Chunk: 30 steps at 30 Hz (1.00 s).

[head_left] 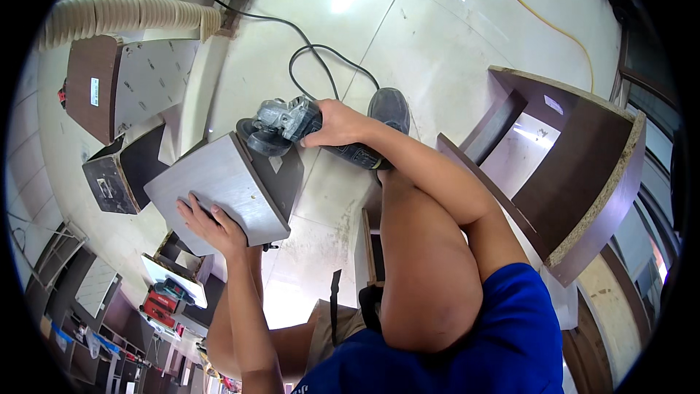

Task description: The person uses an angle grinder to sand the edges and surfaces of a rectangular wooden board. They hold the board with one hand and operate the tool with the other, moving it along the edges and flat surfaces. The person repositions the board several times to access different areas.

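My right hand (pixel 337 124) is wrapped round the body of an angle grinder (pixel 286 115), which has a grey metal head and a dark round disc. The disc sits at the upper right corner of a grey-faced wooden box (pixel 219 186); whether it touches the edge I cannot tell. My left hand (pixel 215 228) lies flat on the light grey face of this box, fingers spread. A black power cord (pixel 328 47) loops over the floor from the grinder. What supports the box underneath is hidden.
A ribbed beige hose (pixel 131 18) runs at the upper left above a brown-sided panel box (pixel 95 91). A dark box (pixel 124 175) stands left. At the right is an open brown cabinet (pixel 576 153). A yellow cable (pixel 543 22) crosses the tiles. My shoe (pixel 389 108) is beside the grinder.
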Motion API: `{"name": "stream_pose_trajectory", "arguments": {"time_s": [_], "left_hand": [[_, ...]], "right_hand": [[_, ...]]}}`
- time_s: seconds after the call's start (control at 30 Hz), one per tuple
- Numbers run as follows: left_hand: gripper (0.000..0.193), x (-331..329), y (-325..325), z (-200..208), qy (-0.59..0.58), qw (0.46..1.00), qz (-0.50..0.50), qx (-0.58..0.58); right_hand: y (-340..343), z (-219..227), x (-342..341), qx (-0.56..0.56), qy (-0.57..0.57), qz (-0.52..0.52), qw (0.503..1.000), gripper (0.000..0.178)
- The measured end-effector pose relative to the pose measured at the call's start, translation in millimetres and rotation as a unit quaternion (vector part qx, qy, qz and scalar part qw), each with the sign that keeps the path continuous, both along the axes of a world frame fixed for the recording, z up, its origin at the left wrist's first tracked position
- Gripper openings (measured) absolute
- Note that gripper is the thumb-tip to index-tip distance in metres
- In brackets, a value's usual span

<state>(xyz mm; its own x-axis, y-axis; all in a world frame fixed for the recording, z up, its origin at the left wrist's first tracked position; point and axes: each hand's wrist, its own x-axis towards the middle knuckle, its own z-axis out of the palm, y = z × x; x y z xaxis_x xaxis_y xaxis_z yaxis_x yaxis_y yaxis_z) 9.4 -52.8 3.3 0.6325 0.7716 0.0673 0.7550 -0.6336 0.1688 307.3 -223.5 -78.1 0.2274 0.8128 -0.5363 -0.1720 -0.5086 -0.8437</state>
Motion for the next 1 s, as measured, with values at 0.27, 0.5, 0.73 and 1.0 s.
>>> {"name": "stream_pose_trajectory", "arguments": {"time_s": [0.27, 0.5, 0.73, 1.0], "left_hand": [[0.054, 3, 0, 0, -0.016, 1.0, -0.002, -0.001], [0.054, 4, -1, 1, -0.013, 1.0, -0.002, 0.002], [0.054, 4, 0, 0, -0.008, 1.0, -0.009, 0.005], [0.057, -3, 2, -5, -0.018, 1.0, -0.015, -0.001]], "right_hand": [[-1, -4, 1, -0.004, -0.011, 0.003, 1.0, 0.046], [6, -8, 3, 0.022, -0.01, 0.014, 1.0, 0.042], [12, -19, 6, 0.01, -0.052, 0.031, 0.998, 0.045], [20, -7, 23, -0.033, -0.074, 0.082, 0.993, 0.056]]}}
